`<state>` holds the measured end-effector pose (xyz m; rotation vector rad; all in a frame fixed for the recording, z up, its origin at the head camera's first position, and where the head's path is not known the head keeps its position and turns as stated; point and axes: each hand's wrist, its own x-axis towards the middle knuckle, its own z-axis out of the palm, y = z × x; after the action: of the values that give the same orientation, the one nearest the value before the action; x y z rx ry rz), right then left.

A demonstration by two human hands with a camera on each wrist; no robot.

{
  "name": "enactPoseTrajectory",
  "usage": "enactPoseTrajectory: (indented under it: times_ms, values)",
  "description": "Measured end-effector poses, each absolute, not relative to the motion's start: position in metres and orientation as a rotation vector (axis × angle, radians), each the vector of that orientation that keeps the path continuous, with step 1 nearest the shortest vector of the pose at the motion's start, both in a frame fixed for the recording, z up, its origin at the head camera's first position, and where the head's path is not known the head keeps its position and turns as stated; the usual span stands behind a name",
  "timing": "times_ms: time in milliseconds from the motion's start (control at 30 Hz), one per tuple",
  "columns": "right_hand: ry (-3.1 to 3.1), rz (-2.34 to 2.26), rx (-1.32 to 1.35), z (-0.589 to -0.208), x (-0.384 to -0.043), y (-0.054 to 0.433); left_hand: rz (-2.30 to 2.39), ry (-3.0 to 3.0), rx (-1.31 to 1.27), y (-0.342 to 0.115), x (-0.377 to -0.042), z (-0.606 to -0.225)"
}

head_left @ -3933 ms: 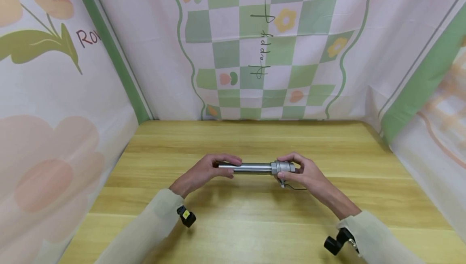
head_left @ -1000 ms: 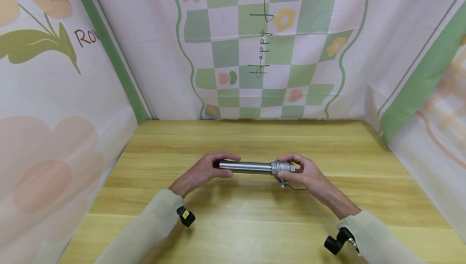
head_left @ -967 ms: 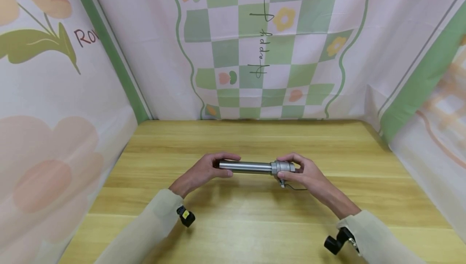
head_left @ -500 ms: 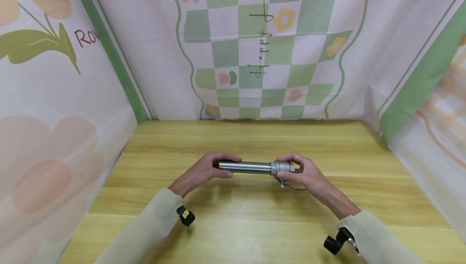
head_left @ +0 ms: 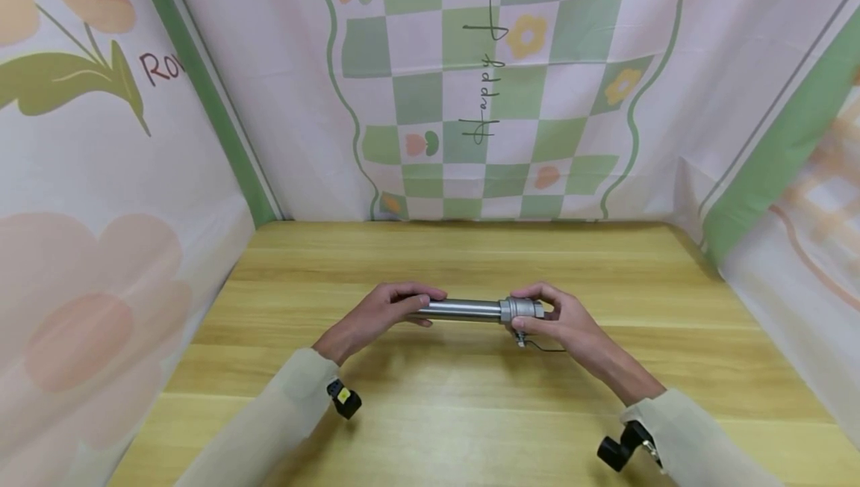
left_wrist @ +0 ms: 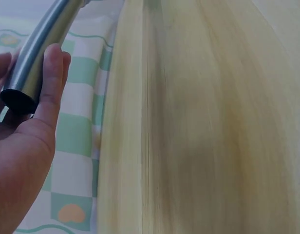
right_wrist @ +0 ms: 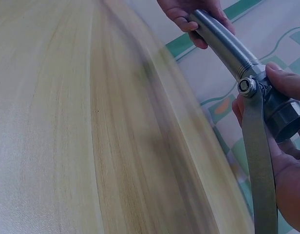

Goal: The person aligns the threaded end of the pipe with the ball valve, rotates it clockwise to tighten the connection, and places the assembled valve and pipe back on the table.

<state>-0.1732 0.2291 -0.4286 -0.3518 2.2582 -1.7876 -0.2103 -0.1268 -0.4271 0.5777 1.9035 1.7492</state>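
A smooth steel pipe [head_left: 466, 310] is held level above the table, joined at its right end to a metal ball valve [head_left: 524, 309]. My left hand [head_left: 372, 317] grips the pipe's free left end, thumb across its near upper side and fingers round the far side. That end's dark opening faces the palm in the left wrist view. With thumb and fingers, my right hand [head_left: 571, 323] holds the valve body. The valve's flat lever handle [right_wrist: 259, 161] points back past the right hand. Some screw thread [right_wrist: 250, 67] shows where pipe meets valve.
Below the hands lies a wood-grain table [head_left: 437, 412]. Patterned cloth [head_left: 510, 98] hangs along its back edge, and printed cloth [head_left: 101, 248] walls in the left side and the right. A small black camera [head_left: 346, 401] sits at each sleeve cuff.
My left thumb has moved up from the pipe's lower near side to its upper side, and the left fingers have shifted round the pipe. The right hand and valve stay in place.
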Motion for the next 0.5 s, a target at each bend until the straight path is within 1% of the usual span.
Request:
enactPoseTrajectory:
  times_ms: [233, 500]
  values:
    - [2.266, -1.774, -0.351, -0.4302, -0.174, 0.2294, 1.744, 1.904, 0.561, -0.1265, -0.21, -0.4261]
    - [2.273, -1.768, -0.343, -0.4328, -0.1755, 0.2291, 1.757, 1.907, 0.599, -0.1263, -0.2081, -0.4255]
